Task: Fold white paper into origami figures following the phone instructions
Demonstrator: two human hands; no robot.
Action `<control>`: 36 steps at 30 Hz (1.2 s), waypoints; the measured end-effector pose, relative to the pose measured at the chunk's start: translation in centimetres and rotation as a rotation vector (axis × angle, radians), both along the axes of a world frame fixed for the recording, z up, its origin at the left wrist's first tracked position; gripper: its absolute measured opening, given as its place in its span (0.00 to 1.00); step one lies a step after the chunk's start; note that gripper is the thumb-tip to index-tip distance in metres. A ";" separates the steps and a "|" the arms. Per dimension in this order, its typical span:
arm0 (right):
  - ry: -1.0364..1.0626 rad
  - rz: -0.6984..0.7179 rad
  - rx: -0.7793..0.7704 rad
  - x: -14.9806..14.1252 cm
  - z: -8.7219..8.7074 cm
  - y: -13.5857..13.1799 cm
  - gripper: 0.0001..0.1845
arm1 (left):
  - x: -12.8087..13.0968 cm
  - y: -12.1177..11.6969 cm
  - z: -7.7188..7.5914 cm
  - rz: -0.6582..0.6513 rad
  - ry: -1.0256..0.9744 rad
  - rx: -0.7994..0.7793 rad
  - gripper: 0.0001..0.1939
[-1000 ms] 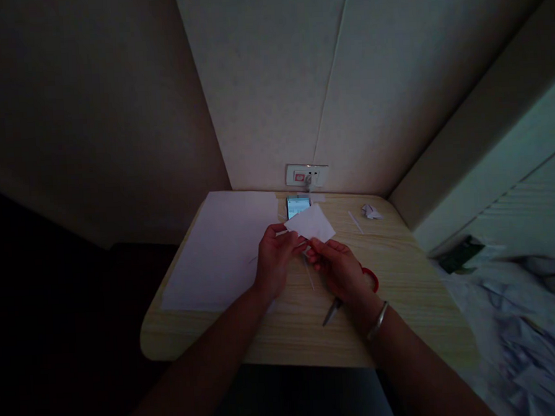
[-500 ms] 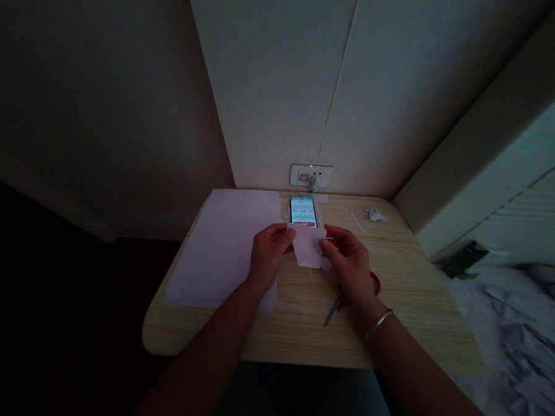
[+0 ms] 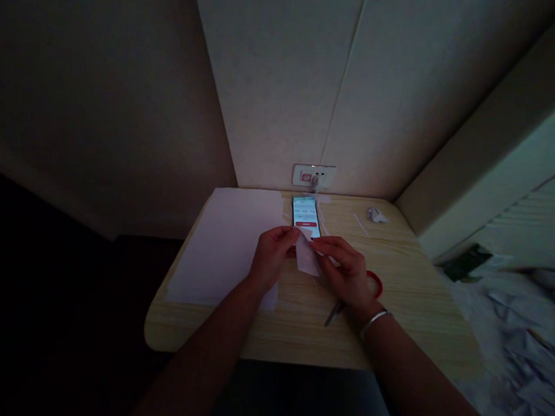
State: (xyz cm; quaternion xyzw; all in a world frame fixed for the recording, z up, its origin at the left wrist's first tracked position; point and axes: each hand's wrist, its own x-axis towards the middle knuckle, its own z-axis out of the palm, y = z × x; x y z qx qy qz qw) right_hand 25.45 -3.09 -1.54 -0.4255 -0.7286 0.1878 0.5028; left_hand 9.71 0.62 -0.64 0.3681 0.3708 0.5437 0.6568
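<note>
A small piece of white paper (image 3: 307, 258) is held up between my hands over the table, its right side folded over. My left hand (image 3: 273, 253) pinches its upper left corner between thumb and fingers. On the other side my right hand (image 3: 344, 268) grips the paper's right edge with its fingertips. Partly under my right wrist lie scissors (image 3: 374, 283) with a red handle, their dark blades pointing to the lower left. Just beyond the paper is a phone (image 3: 305, 214) with a lit screen, its lower part covered by the paper.
Large white sheets (image 3: 228, 241) cover the left of the wooden table (image 3: 404, 313). A crumpled paper scrap (image 3: 376, 214) and a thin paper strip (image 3: 361, 224) lie at the back right. A wall socket (image 3: 314, 176) with a plug sits above the table. Cluttered bedding (image 3: 531, 344) is at right.
My right hand has brought the paper's right side inward, so the piece looks narrower. More of the phone screen shows. The view has shifted slightly.
</note>
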 end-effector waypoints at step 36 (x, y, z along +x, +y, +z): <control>0.421 0.054 -0.447 -0.4 0.2 0.2 0.07 | -0.1 -0.3 0.7 -0.037 0.197 0.131 0.10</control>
